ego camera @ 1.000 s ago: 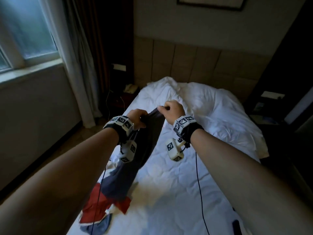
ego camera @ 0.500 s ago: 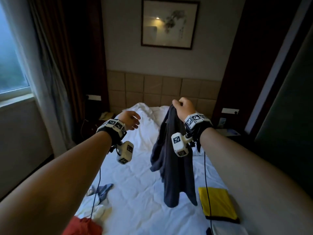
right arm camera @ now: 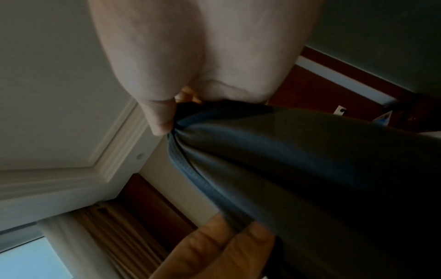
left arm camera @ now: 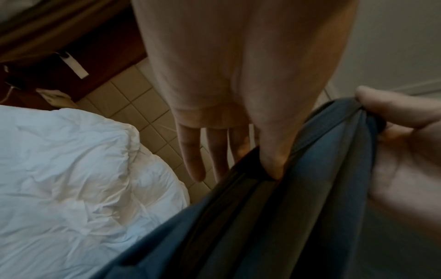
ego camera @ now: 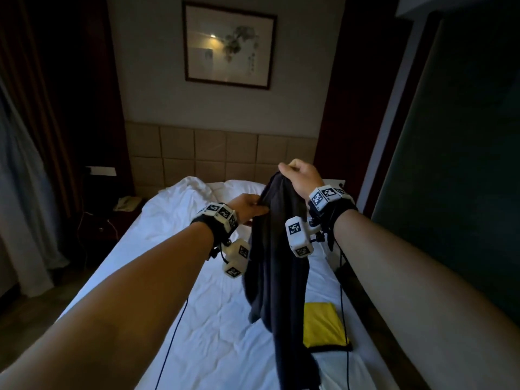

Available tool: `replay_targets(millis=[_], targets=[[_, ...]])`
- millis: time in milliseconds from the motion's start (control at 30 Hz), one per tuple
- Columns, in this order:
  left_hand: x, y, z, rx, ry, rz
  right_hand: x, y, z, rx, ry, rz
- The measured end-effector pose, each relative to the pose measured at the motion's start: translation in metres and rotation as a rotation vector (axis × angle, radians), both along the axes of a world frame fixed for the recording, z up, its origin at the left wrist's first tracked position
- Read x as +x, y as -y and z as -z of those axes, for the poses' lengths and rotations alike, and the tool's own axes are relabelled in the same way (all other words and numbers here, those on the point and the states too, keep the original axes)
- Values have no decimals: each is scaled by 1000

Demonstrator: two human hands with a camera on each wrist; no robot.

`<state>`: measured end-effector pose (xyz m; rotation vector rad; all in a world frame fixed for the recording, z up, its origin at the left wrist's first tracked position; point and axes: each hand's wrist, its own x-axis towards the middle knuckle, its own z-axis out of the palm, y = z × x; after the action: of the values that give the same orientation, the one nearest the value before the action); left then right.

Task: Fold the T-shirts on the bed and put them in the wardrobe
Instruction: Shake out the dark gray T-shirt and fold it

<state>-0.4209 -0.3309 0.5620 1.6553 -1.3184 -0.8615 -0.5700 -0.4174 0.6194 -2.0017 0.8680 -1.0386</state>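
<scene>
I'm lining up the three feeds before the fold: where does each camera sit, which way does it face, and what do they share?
Head: worn on the head, faces the headboard along the bed; both forearms, left hand, right hand.
Left wrist: looks along the left hand, fingers straight, thumb on the dark T-shirt.
Right wrist: looks along the right hand pinching the shirt, ceiling beyond.
Shared: all three show the dark T-shirt; each wrist view catches the other hand.
</scene>
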Motion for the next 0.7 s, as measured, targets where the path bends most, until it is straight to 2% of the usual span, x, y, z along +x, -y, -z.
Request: replay_targets(millis=[67, 200, 333, 467, 533, 600, 700], targets=[[6, 0, -2, -23, 14, -37, -9, 4, 0, -21, -35, 72], [19, -5, -16, -53, 216, -98, -16, 9, 0, -20, -188, 126], [28, -4, -43, -110, 127, -177, -6, 1, -2, 28, -391, 33], [46, -14, -60, -103, 160, -160, 16, -6, -7, -138, -429, 80], [59, -20, -62, -52, 346, -164, 27, -7, -13, -153, -356, 117], [74, -25, -60, -8, 561, -252, 39, -6, -21, -119, -318, 123], [93, -33, -58, 41, 689, -360, 60, -9, -25, -56, -297, 89]])
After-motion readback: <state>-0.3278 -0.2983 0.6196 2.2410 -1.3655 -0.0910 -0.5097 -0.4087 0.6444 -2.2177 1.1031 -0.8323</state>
